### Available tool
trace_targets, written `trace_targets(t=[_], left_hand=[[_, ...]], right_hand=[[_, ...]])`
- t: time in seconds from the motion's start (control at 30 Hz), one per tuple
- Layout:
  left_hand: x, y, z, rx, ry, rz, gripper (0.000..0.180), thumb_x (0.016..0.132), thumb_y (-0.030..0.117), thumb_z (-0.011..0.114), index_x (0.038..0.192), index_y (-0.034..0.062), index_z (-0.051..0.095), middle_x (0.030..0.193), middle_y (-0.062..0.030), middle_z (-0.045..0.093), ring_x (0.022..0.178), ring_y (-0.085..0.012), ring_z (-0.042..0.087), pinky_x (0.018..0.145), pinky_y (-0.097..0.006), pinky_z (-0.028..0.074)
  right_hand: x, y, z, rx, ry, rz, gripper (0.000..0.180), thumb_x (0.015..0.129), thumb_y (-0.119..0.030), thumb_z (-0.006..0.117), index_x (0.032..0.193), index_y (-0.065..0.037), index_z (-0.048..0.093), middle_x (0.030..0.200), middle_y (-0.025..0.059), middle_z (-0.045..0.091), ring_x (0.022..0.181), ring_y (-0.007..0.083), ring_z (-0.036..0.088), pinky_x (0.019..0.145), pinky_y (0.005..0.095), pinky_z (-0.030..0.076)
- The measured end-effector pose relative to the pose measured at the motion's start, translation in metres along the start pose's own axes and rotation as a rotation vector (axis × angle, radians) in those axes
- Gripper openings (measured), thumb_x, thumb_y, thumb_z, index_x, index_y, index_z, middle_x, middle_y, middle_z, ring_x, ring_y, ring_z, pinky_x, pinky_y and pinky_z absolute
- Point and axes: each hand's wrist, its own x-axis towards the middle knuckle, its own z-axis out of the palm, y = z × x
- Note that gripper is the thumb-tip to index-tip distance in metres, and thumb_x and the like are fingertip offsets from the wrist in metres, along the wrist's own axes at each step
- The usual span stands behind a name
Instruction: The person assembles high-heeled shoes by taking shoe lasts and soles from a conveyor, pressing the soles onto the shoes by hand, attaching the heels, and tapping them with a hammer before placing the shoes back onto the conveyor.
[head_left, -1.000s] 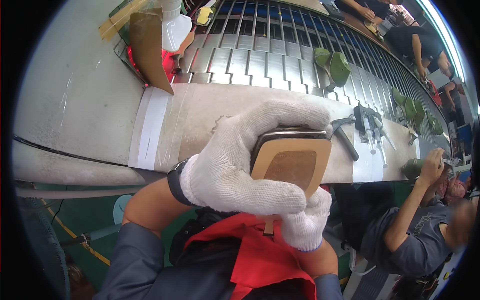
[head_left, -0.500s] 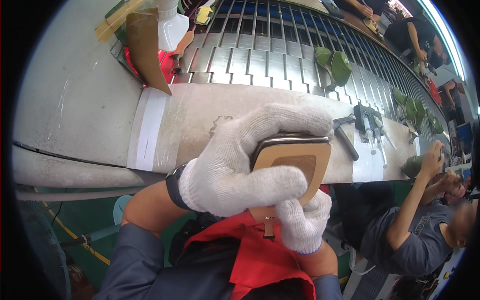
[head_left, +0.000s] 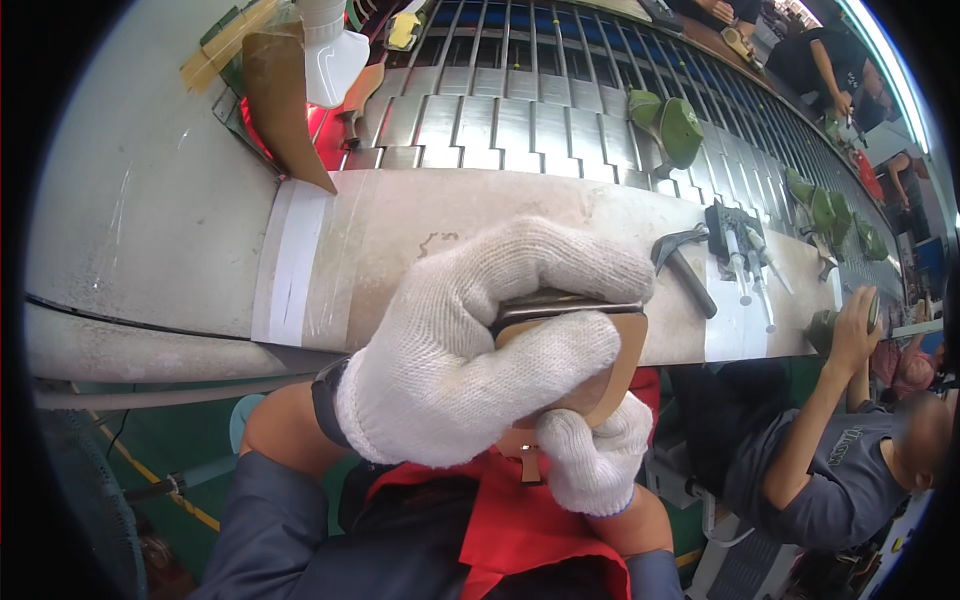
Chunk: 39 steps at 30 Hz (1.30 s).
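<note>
In the head view, a square-ended shoe is held up in both gloved hands, its tan sole turned toward the camera. The step in hand is judged to be a gripping and pressing of the toe end, since the sole is crossed by the thumb of the left hand while the dark, shiny far edge is hooked by its fingers. The near, narrower part is gripped by the curled right hand; how far its fingers are wrapped underneath cannot be told. For the next move, a steady hold by the right hand seems to be called for, and the left thumb would need to be lifted if the sole were to be seen whole.

The shoe is placed between the two hands, touched by both, in front of the wearer's red apron and by the near side of the workbench. To its right, a claw hammer is laid on the bench, untouched.
</note>
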Motion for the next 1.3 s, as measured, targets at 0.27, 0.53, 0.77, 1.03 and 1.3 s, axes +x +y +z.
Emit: trace_targets(t=[0.27,0.53,0.77,1.03,1.3], left_hand=[[0.010,-0.022,-0.006,0.027,-0.120,0.228,0.083,0.084,0.007,0.093,0.156,-0.0060,0.054,0.155,-0.0219,0.064,0.143,-0.0277,0.063,0.120,-0.043,0.051],[0.013,-0.020,0.002,-0.140,-0.099,0.089,0.062,0.118,0.039,0.051,0.158,-0.0082,0.051,0.154,-0.0236,0.063,0.143,-0.0289,0.063,0.120,-0.044,0.051],[0.057,-0.042,-0.016,-0.502,-0.126,0.022,0.067,0.119,0.046,0.050,0.155,-0.0107,0.052,0.148,-0.0215,0.066,0.135,-0.0282,0.067,0.118,-0.042,0.052],[0.069,-0.050,-0.012,-0.346,-0.029,0.069,0.057,0.116,0.038,0.060,0.156,-0.0031,0.057,0.141,-0.0134,0.072,0.126,-0.0187,0.071,0.108,-0.034,0.058],[0.059,-0.061,-0.025,-0.231,-0.122,0.299,0.066,0.113,0.030,0.063,0.166,-0.0033,0.042,0.158,-0.0162,0.060,0.146,-0.0245,0.058,0.124,-0.041,0.046]], right_hand=[[0.002,-0.002,-0.009,0.232,0.087,0.135,0.026,0.106,-0.012,0.069,0.116,0.010,0.079,0.096,0.0131,0.083,0.079,0.0150,0.076,0.072,0.0287,0.062],[0.002,-0.006,-0.013,0.164,0.123,0.134,0.032,0.104,-0.019,0.071,0.118,0.009,0.079,0.103,0.0126,0.083,0.089,0.0167,0.076,0.080,0.0318,0.062],[0.037,-0.014,-0.020,0.217,0.121,0.093,0.036,0.110,-0.022,0.067,0.126,0.010,0.075,0.109,0.0155,0.082,0.090,0.0187,0.077,0.079,0.0317,0.063],[0.050,-0.015,-0.026,0.086,0.159,0.144,0.045,0.113,-0.028,0.056,0.129,0.013,0.065,0.100,0.0229,0.079,0.074,0.0297,0.080,0.067,0.0362,0.068],[0.051,-0.021,-0.026,0.125,0.144,0.107,0.039,0.113,-0.024,0.066,0.131,0.010,0.072,0.113,0.0157,0.080,0.093,0.0188,0.079,0.081,0.0332,0.066]])
